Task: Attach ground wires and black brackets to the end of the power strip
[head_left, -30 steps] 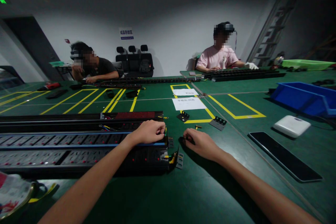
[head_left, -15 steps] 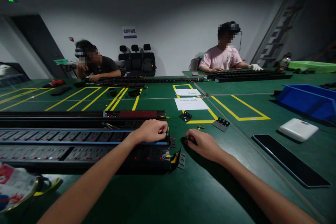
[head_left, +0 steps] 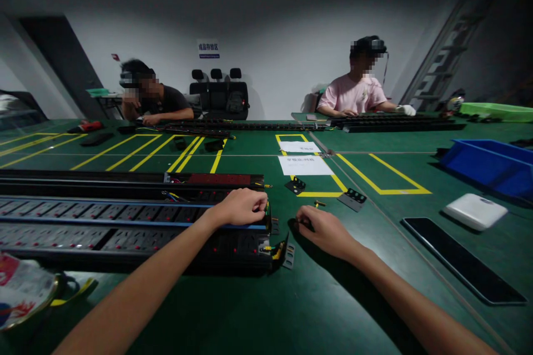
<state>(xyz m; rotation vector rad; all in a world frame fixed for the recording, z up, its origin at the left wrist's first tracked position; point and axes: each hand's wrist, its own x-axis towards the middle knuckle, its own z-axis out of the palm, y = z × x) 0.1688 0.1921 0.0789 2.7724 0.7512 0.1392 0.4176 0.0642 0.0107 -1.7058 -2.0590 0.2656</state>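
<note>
Ideally, steady the near-left, blue-edged socket strip (head_left: 104, 212) with the left hand (head_left: 242, 207), curled at its right end; the right hand (head_left: 322, 228), fingers bent, lies farther right, either's grasp unclear.

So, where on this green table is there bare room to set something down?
Bare: between the forearms, this side of the socket strips; inside the yellow outline nearest the blue bin. Crowded: the strip ends, with the left hand and brackets.
</note>
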